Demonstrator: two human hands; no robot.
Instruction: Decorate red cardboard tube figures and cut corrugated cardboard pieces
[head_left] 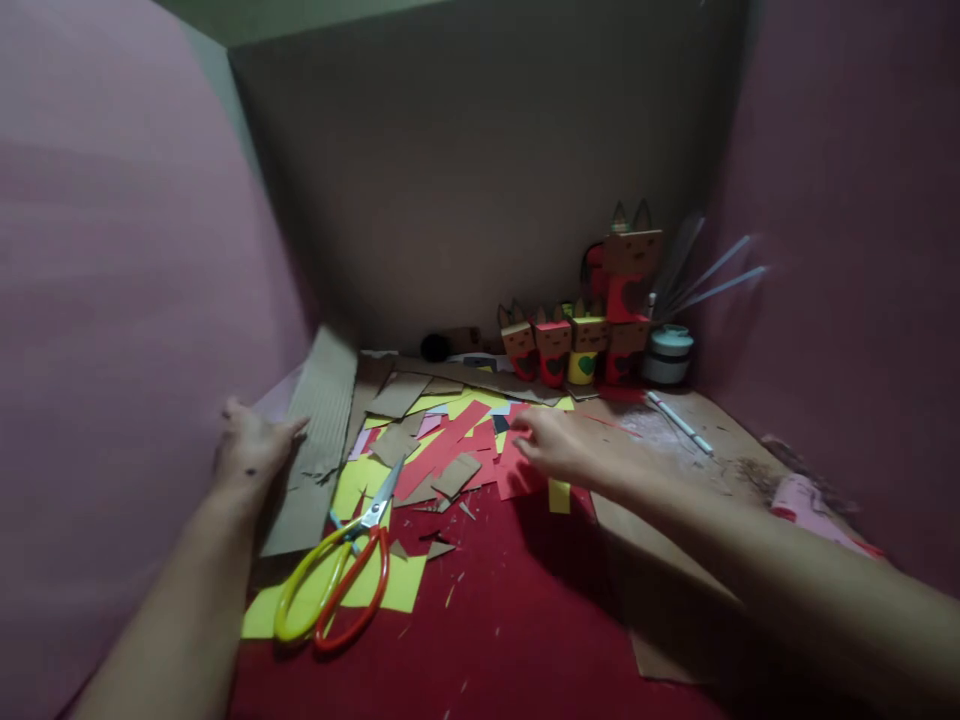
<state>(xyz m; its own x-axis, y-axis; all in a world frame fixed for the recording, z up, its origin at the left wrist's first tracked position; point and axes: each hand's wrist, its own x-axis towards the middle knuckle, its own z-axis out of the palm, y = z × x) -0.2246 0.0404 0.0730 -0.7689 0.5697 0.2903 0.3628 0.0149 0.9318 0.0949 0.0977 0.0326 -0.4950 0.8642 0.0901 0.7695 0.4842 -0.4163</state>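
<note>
My left hand (pixel 255 445) is at the left, against the edge of a long corrugated cardboard strip (pixel 326 405). Its thumb and fingers are apart, and no grip on the strip shows. Over the red paper pieces (pixel 514 478) in the middle, my right hand (pixel 555 445) has bent fingers with a gap between them; nothing shows in it. Scissors (pixel 373 515) with one yellow and one red handle lie near the left hand, blades slightly apart, on yellow paper (pixel 405 583). Small cardboard scraps (pixel 456 475) are scattered between the hands.
Several small cat-faced paper figures (pixel 553 350) stand at the back right, one stacked higher. Beside them is a pale blue lidded jar (pixel 667 355). A white pen (pixel 679 422) lies in front. Pink walls (pixel 847 250) rise on both sides; a cardboard sheet (pixel 660 620) lies under my right forearm.
</note>
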